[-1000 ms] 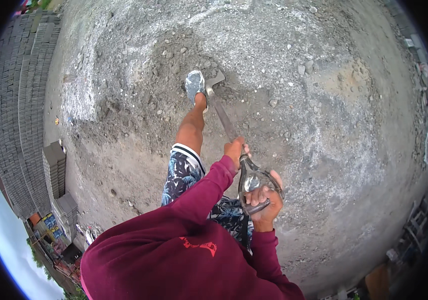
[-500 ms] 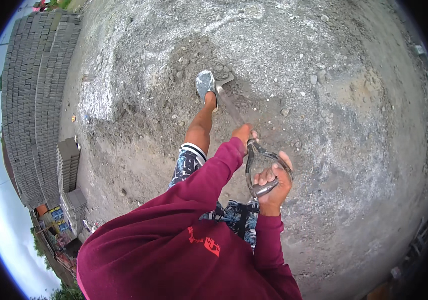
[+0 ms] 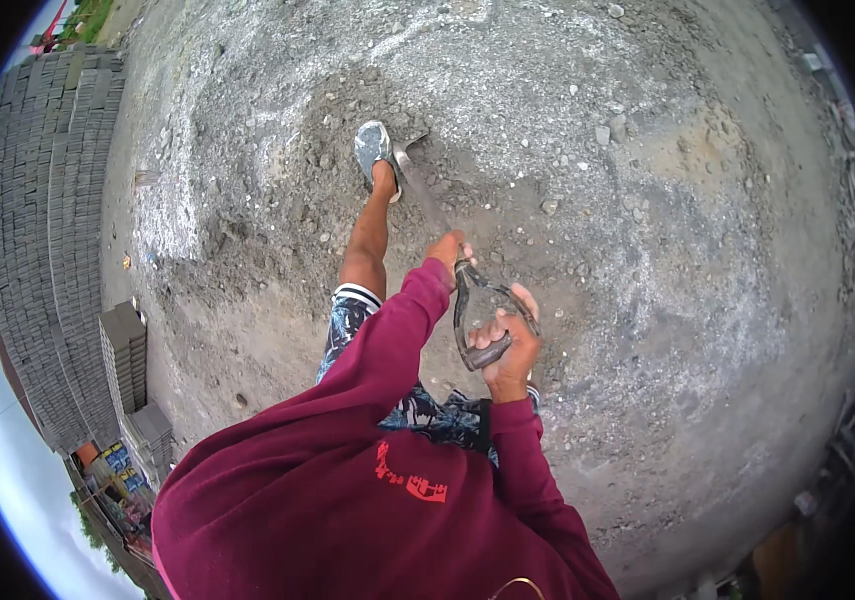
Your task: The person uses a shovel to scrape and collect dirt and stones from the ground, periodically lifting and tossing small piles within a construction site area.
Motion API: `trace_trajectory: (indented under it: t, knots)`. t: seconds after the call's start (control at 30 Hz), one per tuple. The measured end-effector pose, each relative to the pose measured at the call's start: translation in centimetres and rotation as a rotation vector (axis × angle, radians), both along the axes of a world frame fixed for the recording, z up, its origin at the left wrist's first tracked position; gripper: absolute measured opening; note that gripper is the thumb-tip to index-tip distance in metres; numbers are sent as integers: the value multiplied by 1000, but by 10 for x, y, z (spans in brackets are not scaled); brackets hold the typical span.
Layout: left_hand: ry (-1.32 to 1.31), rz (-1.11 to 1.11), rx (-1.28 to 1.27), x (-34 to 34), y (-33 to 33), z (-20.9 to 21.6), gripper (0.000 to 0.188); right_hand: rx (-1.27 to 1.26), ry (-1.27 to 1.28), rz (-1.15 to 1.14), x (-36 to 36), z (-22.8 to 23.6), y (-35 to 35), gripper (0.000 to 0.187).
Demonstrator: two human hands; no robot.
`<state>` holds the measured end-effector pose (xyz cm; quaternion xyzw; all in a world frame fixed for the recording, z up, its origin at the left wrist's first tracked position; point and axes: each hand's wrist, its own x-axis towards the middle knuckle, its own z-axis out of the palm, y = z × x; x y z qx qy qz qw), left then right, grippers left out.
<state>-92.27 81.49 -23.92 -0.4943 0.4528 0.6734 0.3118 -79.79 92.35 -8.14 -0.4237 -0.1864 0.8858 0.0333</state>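
A shovel [image 3: 425, 196] slants away from me, its blade partly sunk in grey, gravelly soil [image 3: 368, 98]. Around the shaft, just beyond the fork of the handle, my left hand [image 3: 446, 250] is closed. My right hand [image 3: 512, 346] grips the crossbar of the dark D-shaped handle [image 3: 462, 312]. One foot in a grey shoe [image 3: 374, 147] is beside the blade, touching or very close to it; I cannot tell which. Most of the blade is hidden by soil.
Tall stacks of grey blocks [image 3: 33, 200] line the left side, with a smaller block stack [image 3: 124, 345] nearer. Colourful goods [image 3: 126, 468] lie at the lower left. Loose stones [image 3: 610, 130] dot the rough ground to the right.
The view has shifted, so hands, shovel and foot appear farther left and slightly higher. Both hands keep their hold, and less of the blade shows above the soil.
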Motion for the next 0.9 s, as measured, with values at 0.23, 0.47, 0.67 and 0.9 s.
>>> trace_trajectory:
  t: [0.23, 0.47, 0.67, 0.9]
  knots:
    - [79, -116, 117, -73, -49, 14, 10, 40, 198, -100, -60, 2, -46, 46]
    - [-28, -258, 56, -17, -38, -71, 43, 211, -176, -24, 12, -99, -17, 37]
    - [-230, -586, -183, -57, -54, -166, 63, 494, -767, 7, 68, -224, -23, 14]
    - [-116, -65, -271, -159, -92, -275, 39, 448, -1023, -171, 59, -238, -31, 5]
